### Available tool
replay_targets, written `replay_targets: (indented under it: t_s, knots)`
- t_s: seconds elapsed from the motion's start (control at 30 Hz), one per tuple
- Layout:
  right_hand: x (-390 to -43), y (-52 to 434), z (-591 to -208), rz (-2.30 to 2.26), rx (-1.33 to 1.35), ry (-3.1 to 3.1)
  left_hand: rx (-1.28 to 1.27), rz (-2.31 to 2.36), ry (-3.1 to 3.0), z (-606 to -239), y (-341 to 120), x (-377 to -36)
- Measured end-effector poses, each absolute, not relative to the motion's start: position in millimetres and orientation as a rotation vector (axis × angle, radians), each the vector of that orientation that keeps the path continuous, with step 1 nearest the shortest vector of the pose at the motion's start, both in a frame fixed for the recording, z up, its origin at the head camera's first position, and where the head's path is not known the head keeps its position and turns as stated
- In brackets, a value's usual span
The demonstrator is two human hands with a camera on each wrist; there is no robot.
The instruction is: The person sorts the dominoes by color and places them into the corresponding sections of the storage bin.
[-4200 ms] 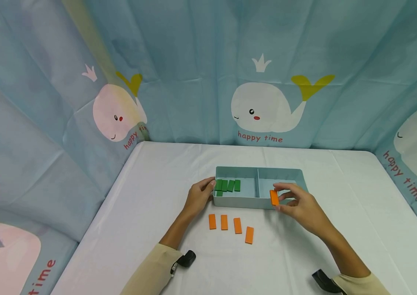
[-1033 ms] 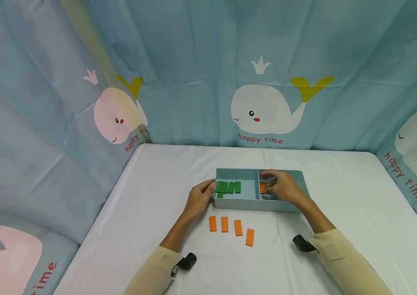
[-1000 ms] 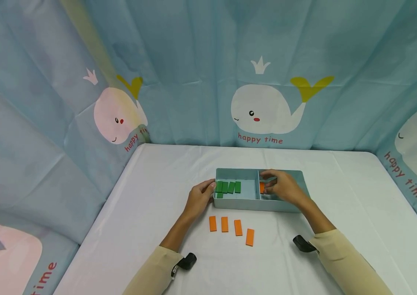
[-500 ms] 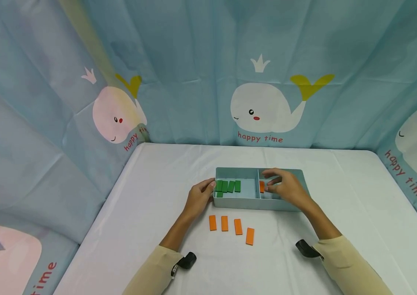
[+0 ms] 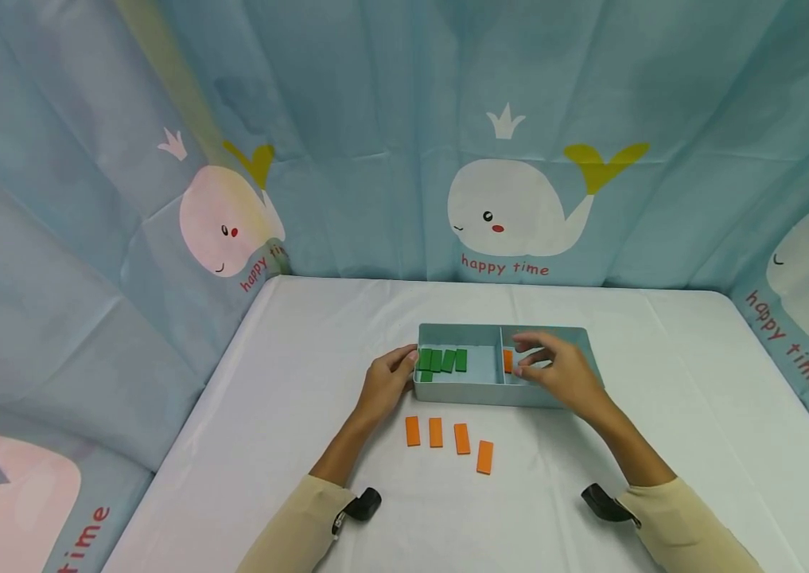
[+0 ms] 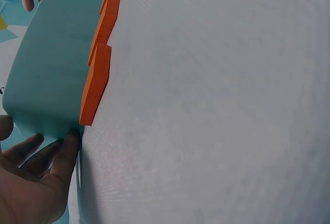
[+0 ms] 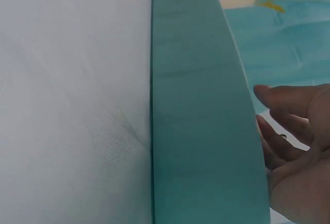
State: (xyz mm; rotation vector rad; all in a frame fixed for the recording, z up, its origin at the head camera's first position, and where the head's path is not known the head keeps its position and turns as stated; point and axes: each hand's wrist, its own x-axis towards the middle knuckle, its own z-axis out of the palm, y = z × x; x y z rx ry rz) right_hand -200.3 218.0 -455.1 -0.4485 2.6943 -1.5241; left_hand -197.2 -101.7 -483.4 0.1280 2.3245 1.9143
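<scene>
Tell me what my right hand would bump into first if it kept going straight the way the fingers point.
Most likely the orange block lying in the right compartment of the tray. The right hand points left over that compartment, fingers relaxed and holding nothing. If it passes above the block, the tray's middle divider comes next; height is unclear.

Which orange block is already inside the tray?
The orange block in the tray's right compartment, beside the divider; the other four lie on the table.
</scene>
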Motion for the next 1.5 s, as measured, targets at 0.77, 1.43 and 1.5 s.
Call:
replay_targets:
  t_s: [0.77,1.43,1.5]
  knots:
    - [-163,219,-448,-1.596,-0.521,2.708,0.115,1.937,2.328,-467,-99,-189]
    - [-138,211,-466,-1.619,-0.534,2.621,0.086,1.95,2.344,-506,-102,-206]
    - [-137,210,-469,-1.616,-0.535,2.615,0.087,1.955,2.338,-507,-101,-206]
